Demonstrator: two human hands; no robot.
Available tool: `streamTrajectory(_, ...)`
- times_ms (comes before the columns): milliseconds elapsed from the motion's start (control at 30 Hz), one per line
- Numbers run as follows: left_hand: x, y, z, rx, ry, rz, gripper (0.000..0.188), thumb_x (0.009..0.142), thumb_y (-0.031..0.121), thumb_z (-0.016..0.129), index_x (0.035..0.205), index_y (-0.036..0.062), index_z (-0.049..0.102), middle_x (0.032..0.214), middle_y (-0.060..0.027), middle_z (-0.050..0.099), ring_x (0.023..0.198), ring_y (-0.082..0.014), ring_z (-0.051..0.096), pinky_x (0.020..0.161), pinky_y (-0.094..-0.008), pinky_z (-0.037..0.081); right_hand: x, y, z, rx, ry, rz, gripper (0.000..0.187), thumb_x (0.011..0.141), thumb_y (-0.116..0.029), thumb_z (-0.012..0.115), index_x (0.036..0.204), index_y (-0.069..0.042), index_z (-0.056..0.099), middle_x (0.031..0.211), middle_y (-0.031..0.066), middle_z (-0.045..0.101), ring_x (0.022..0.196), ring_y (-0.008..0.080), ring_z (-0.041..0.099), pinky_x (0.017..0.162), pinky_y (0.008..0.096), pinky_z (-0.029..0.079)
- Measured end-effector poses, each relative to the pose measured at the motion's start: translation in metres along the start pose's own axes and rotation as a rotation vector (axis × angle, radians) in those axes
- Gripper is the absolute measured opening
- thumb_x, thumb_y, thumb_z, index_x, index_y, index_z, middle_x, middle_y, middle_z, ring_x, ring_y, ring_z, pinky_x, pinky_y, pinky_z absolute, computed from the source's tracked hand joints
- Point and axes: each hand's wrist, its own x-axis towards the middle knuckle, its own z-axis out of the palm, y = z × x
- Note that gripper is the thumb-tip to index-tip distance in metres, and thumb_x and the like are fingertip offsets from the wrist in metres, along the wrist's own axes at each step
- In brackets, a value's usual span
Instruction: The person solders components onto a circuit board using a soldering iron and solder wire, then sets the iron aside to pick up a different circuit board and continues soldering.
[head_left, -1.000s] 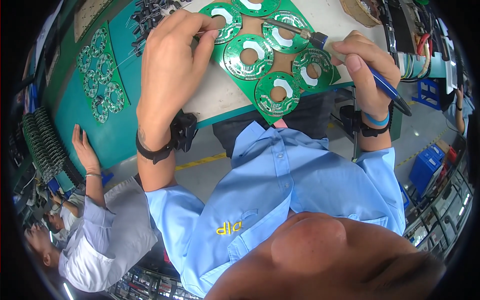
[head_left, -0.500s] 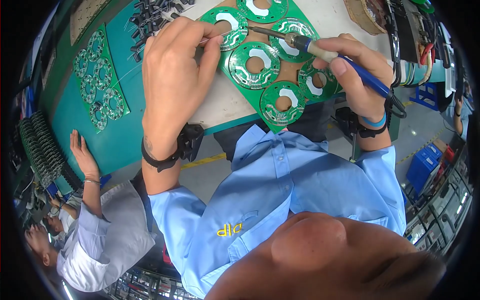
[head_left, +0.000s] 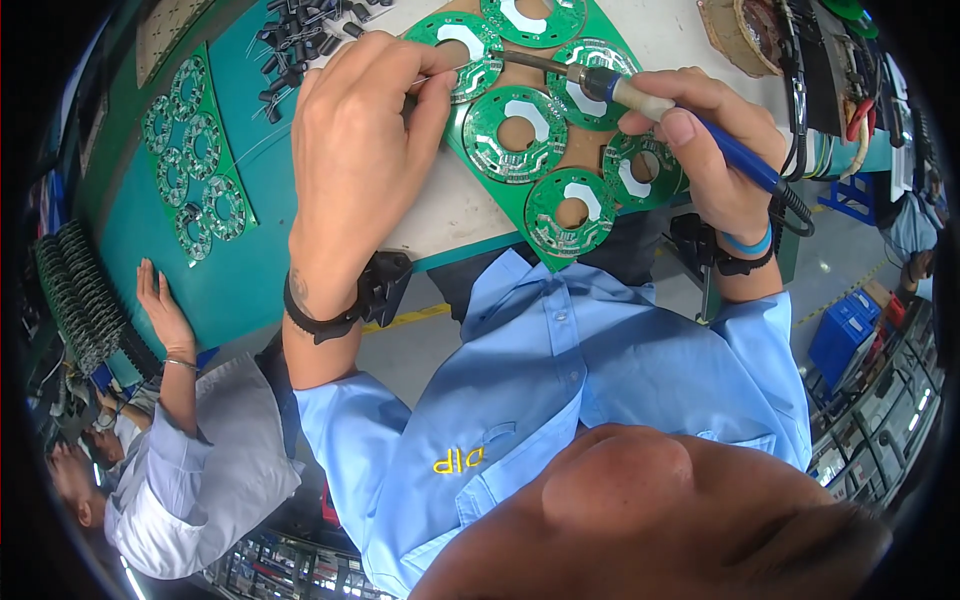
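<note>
A panel of several round green circuit boards (head_left: 515, 135) lies in front of me, each board with a hole in its middle. My right hand (head_left: 715, 140) grips a soldering iron (head_left: 735, 155) with a blue handle, its tip resting at or just over the right edge of the far left board (head_left: 460, 50). Between the thumb and forefinger of my left hand (head_left: 365, 150) is pinched a thin solder wire (head_left: 462, 67), its end close to the iron's tip. Whether wire and tip touch, I cannot tell.
Loose black components with wire leads (head_left: 285, 50) are heaped at the far left. A second panel of round boards (head_left: 200, 150) lies on the green mat (head_left: 260, 270). On the left, a co-worker's hand (head_left: 165, 315) rests at the mat's edge. A brown container (head_left: 740, 35) stands far right.
The near board panel has shifted slightly to the right in the picture. Both hands keep their hold on iron and wire, near the same board's edge.
</note>
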Motion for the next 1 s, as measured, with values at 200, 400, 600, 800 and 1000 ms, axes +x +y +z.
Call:
streamTrajectory(200,0.0001,0.0000,0.0005,-0.002,0.003,-0.002,0.011,0.082,0.005,0.076,0.093,0.0076,0.074,0.081,-0.0065,0.065,0.073,-0.0274,0.063,0.069,-0.0396,0.045,0.0000,-0.0007,0.0014,-0.007,0.000,0.014,0.028,0.103,-0.013,0.059,0.120,0.007,0.068,0.107,0.0168,0.073,0.089,0.0205,0.074,0.073,0.0266,0.055)
streamTrajectory(400,0.0001,0.0000,0.0033,-0.023,0.000,-0.013,0.011,0.082,0.005,0.076,0.093,0.0067,0.074,0.081,-0.0076,0.065,0.073,-0.0283,0.063,0.068,-0.0401,0.047,0.0006,-0.0030,0.0021,-0.031,-0.001,0.030,0.028,0.103,-0.014,0.059,0.120,0.006,0.068,0.105,0.0154,0.074,0.089,0.0188,0.074,0.072,0.0254,0.054)
streamTrajectory(600,0.0014,-0.0005,0.0052,-0.040,0.008,0.008,0.011,0.082,0.004,0.076,0.092,0.0056,0.073,0.081,-0.0088,0.065,0.073,-0.0295,0.063,0.067,-0.0407,0.049,0.0005,-0.0037,0.0005,-0.050,-0.014,0.028,0.028,0.103,-0.015,0.059,0.120,0.006,0.068,0.105,0.0151,0.074,0.088,0.0183,0.074,0.071,0.0251,0.053)
streamTrajectory(800,0.0025,0.0022,0.0048,-0.038,0.003,-0.003,0.010,0.083,0.004,0.076,0.092,0.0052,0.072,0.083,-0.0089,0.065,0.073,-0.0292,0.064,0.065,-0.0402,0.050,0.0005,-0.0030,0.0008,-0.045,-0.015,0.023,0.029,0.103,-0.015,0.060,0.120,0.006,0.068,0.104,0.0151,0.074,0.089,0.0182,0.073,0.071,0.0259,0.053)
streamTrajectory(1000,0.0027,0.0016,0.0049,-0.043,0.004,-0.016,0.009,0.084,0.004,0.075,0.092,0.0054,0.072,0.084,-0.0086,0.065,0.073,-0.0284,0.064,0.063,-0.0394,0.050,0.0013,-0.0010,0.0007,-0.037,-0.012,0.008,0.029,0.103,-0.015,0.060,0.120,0.007,0.068,0.104,0.0157,0.074,0.089,0.0187,0.074,0.072,0.0257,0.054)
